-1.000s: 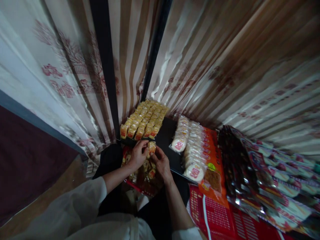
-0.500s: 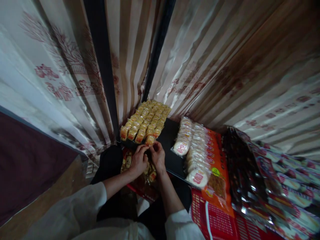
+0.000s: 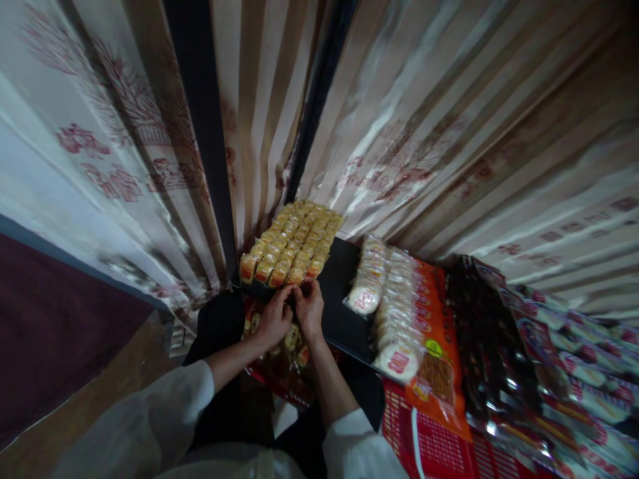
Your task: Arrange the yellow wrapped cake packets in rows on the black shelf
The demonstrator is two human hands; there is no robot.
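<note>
Several rows of small yellow plastic-wrapped snacks (image 3: 294, 243) stand packed together on a black tray (image 3: 339, 326). Close against their front edge, my left hand (image 3: 274, 320) has its fingers bent together. My right hand (image 3: 309, 309) meets it there, thumb and fingers pinched near the front packets. Whatever lies between the fingertips is hidden. Below my hands, a red basket (image 3: 279, 386) in my lap area holds more yellow wrapped snacks (image 3: 294, 346).
Right of my hands lie two rows of white round wrapped cakes (image 3: 397, 359), an orange snack bag (image 3: 434, 359), dark shiny packs (image 3: 489, 346) and white-and-red packets (image 3: 584, 366). Another red basket (image 3: 434, 439) sits in front. Printed curtains (image 3: 389, 133) hang behind.
The wrapped snack at my fingertips now sits in line with the front row. Both hands have drawn slightly back toward me and lower.
</note>
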